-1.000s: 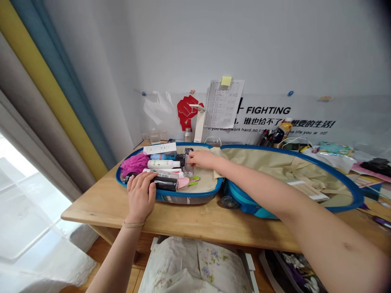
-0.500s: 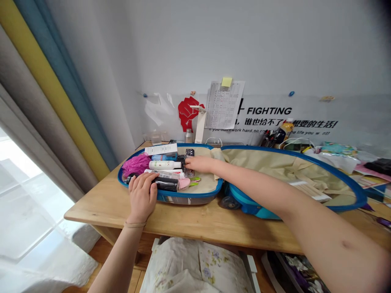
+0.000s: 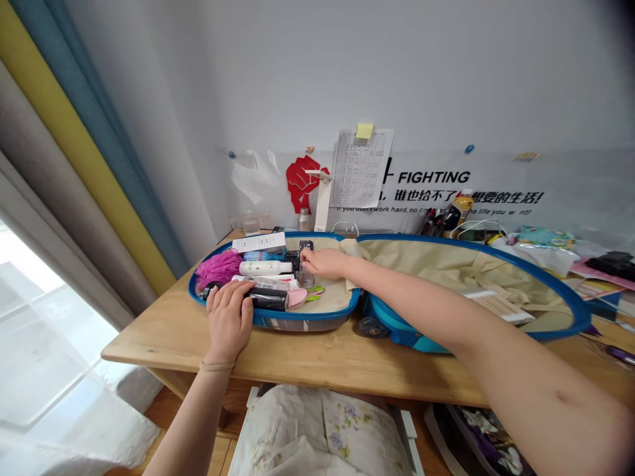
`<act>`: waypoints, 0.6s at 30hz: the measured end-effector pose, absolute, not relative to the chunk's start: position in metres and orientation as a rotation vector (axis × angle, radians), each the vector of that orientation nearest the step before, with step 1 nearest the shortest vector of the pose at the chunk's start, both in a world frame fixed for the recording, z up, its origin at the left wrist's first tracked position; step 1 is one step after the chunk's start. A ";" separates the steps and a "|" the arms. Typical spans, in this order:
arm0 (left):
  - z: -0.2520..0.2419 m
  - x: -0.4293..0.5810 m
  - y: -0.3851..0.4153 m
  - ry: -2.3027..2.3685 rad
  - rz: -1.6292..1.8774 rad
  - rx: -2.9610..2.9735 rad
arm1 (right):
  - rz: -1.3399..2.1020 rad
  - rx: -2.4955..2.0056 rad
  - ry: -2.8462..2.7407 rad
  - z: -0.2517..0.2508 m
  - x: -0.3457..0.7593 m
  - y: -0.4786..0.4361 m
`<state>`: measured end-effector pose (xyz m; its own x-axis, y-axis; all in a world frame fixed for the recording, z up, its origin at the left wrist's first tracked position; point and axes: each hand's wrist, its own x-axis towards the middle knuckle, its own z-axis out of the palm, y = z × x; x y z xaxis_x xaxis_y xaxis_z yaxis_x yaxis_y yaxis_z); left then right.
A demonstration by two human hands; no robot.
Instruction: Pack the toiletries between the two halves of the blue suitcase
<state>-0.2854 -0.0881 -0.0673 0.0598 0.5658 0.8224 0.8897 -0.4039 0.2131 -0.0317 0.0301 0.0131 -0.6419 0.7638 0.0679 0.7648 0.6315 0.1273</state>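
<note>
An open blue-rimmed suitcase lies on the table, its left half (image 3: 297, 325) holding toiletries. My left hand (image 3: 229, 317) lies over the near rim, fingers stretched out on the end of a black bottle (image 3: 270, 299). Inside the same half, my right hand (image 3: 320, 262) reaches in from the right, fingertips pinched beside small dark items. What they hold is hidden. Left of them lie a white bottle (image 3: 265, 267), a blue bottle (image 3: 260, 256), a white box (image 3: 258, 242) and a magenta bath puff (image 3: 218, 267). Nearer are a pink item (image 3: 297, 297) and green-tipped pieces (image 3: 315, 291).
The suitcase's right half (image 3: 411, 254) has beige lining and a white-and-tan packet (image 3: 499, 305). Behind stand a white lamp (image 3: 322, 201) and a small silver bottle (image 3: 304, 219). Papers and bags (image 3: 550, 248) clutter the table's right end. Curtains (image 3: 94, 145) hang at left.
My right hand has lifted slightly and its fingertips are pinched closer together near the dark items. My left hand stays on the black bottle. The view has shifted a little.
</note>
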 end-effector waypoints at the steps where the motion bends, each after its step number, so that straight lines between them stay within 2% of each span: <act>1: -0.067 -0.285 -0.088 -1.465 -1.274 -1.994 | -0.210 -1.307 -2.835 0.012 -0.031 0.031; 9: -0.068 -0.285 -0.088 -1.441 -1.271 -1.986 | -0.122 -0.984 -2.924 0.013 -0.025 0.044; 18: -0.068 -0.286 -0.087 -1.447 -1.281 -1.991 | -0.059 -0.831 -2.975 0.002 -0.025 0.052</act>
